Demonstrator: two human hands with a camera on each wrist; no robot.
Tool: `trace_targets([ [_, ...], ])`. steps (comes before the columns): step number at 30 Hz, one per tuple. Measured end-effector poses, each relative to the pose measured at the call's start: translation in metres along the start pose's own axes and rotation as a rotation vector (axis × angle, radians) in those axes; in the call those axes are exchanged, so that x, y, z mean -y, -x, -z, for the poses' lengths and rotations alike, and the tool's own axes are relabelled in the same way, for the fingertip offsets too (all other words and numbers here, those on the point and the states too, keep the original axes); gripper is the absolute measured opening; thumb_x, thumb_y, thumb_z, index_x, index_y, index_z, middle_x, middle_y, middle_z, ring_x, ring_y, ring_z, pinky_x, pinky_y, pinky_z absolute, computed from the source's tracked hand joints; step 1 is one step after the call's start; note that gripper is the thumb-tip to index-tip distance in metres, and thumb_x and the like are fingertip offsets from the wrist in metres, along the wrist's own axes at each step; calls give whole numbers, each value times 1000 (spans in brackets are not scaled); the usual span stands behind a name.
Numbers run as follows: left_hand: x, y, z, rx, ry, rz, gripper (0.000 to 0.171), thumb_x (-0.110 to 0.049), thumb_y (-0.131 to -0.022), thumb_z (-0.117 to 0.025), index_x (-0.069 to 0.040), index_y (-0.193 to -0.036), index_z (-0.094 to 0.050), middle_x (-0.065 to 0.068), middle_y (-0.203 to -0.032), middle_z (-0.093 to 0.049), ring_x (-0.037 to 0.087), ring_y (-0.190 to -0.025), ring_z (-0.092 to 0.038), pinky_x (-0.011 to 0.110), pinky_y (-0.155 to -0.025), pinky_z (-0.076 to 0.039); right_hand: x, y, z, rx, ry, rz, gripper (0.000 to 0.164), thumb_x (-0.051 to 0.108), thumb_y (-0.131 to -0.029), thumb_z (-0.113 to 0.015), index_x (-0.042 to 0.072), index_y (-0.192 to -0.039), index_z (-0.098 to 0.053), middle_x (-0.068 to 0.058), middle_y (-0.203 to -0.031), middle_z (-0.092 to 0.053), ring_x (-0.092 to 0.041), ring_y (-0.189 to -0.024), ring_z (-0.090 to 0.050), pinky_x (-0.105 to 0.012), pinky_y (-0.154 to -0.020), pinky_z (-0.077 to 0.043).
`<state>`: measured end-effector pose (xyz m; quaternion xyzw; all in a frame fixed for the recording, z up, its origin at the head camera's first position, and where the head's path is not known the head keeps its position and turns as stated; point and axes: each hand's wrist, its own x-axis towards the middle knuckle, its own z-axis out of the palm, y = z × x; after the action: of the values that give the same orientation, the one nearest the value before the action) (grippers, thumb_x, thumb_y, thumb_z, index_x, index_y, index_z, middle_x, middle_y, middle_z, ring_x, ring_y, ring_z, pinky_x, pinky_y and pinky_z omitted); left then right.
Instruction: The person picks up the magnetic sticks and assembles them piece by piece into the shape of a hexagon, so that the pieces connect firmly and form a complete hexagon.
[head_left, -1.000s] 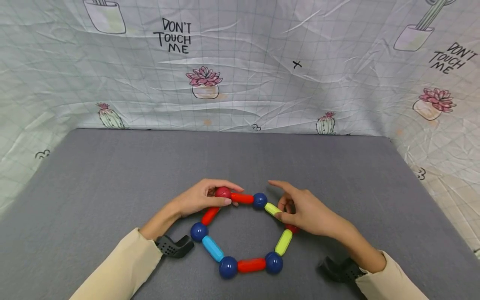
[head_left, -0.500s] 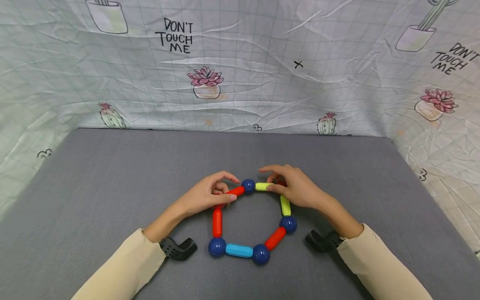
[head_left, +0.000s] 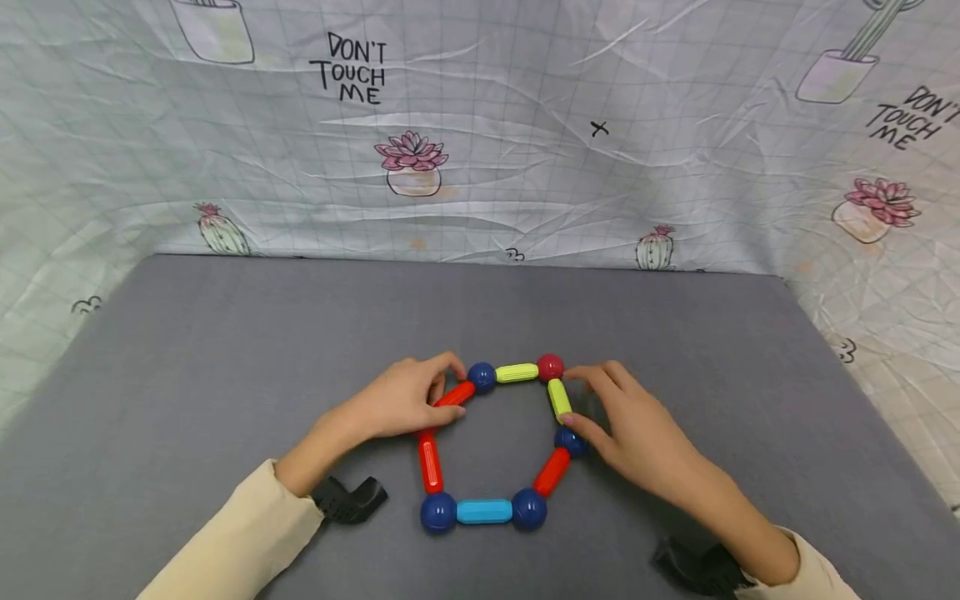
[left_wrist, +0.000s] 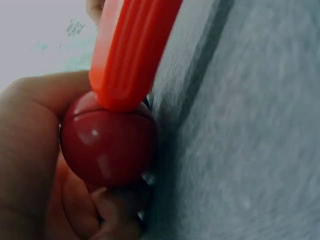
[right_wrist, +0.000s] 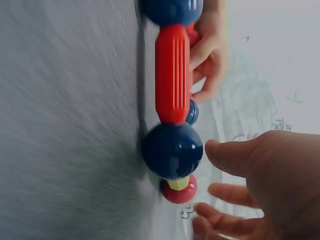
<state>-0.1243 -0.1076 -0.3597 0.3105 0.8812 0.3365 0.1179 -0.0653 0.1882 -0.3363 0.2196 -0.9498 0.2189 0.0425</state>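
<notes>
Balls and ridged rods of a building toy form a closed ring on the table. My left hand (head_left: 401, 400) grips its left corner, fingers around a red ball (left_wrist: 107, 142) that the hand hides in the head view. The thumb and index finger straddle a red rod (head_left: 455, 394), the index tip close to a blue ball (head_left: 482, 377). My right hand (head_left: 637, 425) is spread at the ring's right side, beside a yellow rod (head_left: 558, 398) and another blue ball (right_wrist: 172, 151). In the right wrist view its thumb stands slightly apart from that ball.
A light blue rod (head_left: 483, 512) joins two blue balls on the near side. At the far right corner sits a red ball (head_left: 550, 367). The grey table (head_left: 300, 333) ends at a printed cloth (head_left: 517, 167) behind and at the sides. Both wrists wear black devices (head_left: 348, 500).
The ring has turned counterclockwise, its yellow rods now at the far side and right. My right hand has let go near the red ball and drawn back right; the left stays on the ring.
</notes>
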Motion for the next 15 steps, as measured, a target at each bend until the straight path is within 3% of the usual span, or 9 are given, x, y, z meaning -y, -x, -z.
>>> trace_targets([
  [4,-14,6,2,27,-166,90,43,-31,-81,-76,-13,-113,-55,-6,-61,-46,9,-48,-42,25,-46,-30,0,12,-8,32,-92,-23,49,29,-87,-72,14,-129,-51,0,-97,-54,-6,-61,-44,-22,-52,-40],
  [7,-21,11,3,33,-252,122,32,-31,-80,-76,-15,-100,-57,-5,-59,-45,10,-46,-40,25,-43,-29,0,12,-16,36,-118,9,40,29,-89,-70,17,-124,-55,5,-90,-52,-5,-61,-43,-21,-52,-39],
  [11,-22,12,3,5,-278,120,21,-24,-81,-71,-16,-78,-52,-6,-57,-41,9,-45,-38,24,-42,-27,-2,10,-19,7,-125,36,23,22,-89,-71,20,-111,-65,10,-79,-46,-6,-61,-41,-22,-51,-36],
  [15,-20,11,3,-14,-266,146,20,-20,-80,-69,-16,-74,-51,-5,-56,-41,10,-46,-39,24,-42,-28,-6,11,-18,-23,-124,55,18,18,-88,-71,20,-106,-69,11,-78,-46,-5,-60,-39,-21,-50,-35],
])
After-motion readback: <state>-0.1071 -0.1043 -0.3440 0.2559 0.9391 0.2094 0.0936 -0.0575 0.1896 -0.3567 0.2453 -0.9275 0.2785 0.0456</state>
